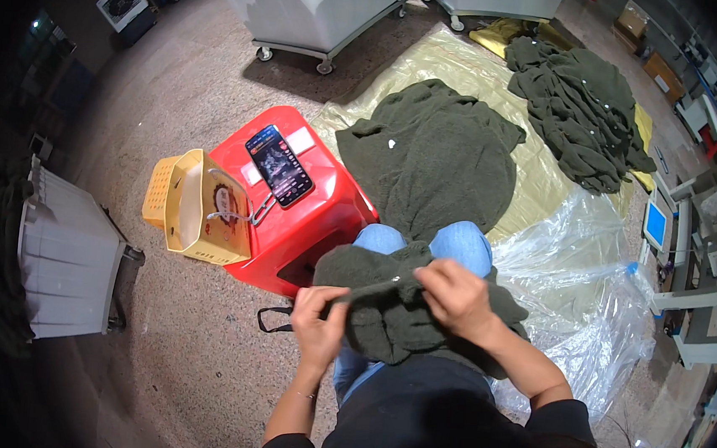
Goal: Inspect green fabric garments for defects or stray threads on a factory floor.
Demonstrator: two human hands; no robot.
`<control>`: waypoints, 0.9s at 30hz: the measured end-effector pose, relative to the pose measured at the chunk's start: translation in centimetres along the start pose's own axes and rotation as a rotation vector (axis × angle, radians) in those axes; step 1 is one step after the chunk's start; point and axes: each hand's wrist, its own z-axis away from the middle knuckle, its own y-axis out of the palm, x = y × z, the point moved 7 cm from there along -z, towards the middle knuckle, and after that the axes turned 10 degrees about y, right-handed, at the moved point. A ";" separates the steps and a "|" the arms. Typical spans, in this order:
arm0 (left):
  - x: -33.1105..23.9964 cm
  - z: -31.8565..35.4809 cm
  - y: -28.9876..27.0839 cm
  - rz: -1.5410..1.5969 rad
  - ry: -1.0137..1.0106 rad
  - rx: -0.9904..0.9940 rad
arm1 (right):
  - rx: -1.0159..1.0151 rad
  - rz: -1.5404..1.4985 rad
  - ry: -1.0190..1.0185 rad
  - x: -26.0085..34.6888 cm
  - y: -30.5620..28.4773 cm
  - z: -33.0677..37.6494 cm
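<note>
A dark green knitted garment lies bunched across my lap, over my jeans. My left hand pinches its edge at the left, thumb against curled fingers. At the upper right of the same stretch of cloth, my right hand grips the fabric with closed fingers. Between the two hands the edge is drawn out in a band, with a small white speck near the right hand. Which part of the garment this is, I cannot tell.
Beyond my knees, more dark green knitwear lies on yellowish plastic sheeting, with another heap farther right. A red stool carries a propped phone beside a yellow basket. Grey wheeled bins stand behind; machinery lines the right.
</note>
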 end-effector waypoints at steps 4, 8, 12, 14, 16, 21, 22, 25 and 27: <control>5.7 1.5 -1.4 0.398 -0.438 -0.024 | 0.351 -0.449 0.420 -4.6 0.2 -0.5; 5.6 1.8 -1.2 0.567 -0.568 0.116 | 0.255 -0.831 0.763 -6.8 -1.3 -1.0; 4.7 2.0 -1.8 0.508 -0.477 0.133 | 0.303 -0.652 0.542 -5.2 -1.3 -2.9; 4.1 1.7 -2.5 0.572 -0.472 0.029 | 0.423 -0.481 0.362 -0.7 -0.4 -4.1; 1.3 0.2 -3.0 0.620 -0.397 0.051 | 0.604 -0.514 0.241 3.6 0.5 -5.0; -15.6 -5.9 -9.8 0.201 0.214 0.260 | 0.520 -0.815 -0.259 11.5 -3.3 -5.9; -18.0 -5.8 -11.2 0.190 0.328 0.239 | 0.531 -0.846 -0.277 12.4 -4.4 -6.1; -18.5 -5.5 -9.9 -0.034 0.411 0.348 | 0.520 -0.784 -0.194 11.4 -7.1 -5.7; -14.3 -5.9 -6.8 0.005 0.268 0.485 | 0.420 -0.730 -0.017 8.4 -6.6 -4.7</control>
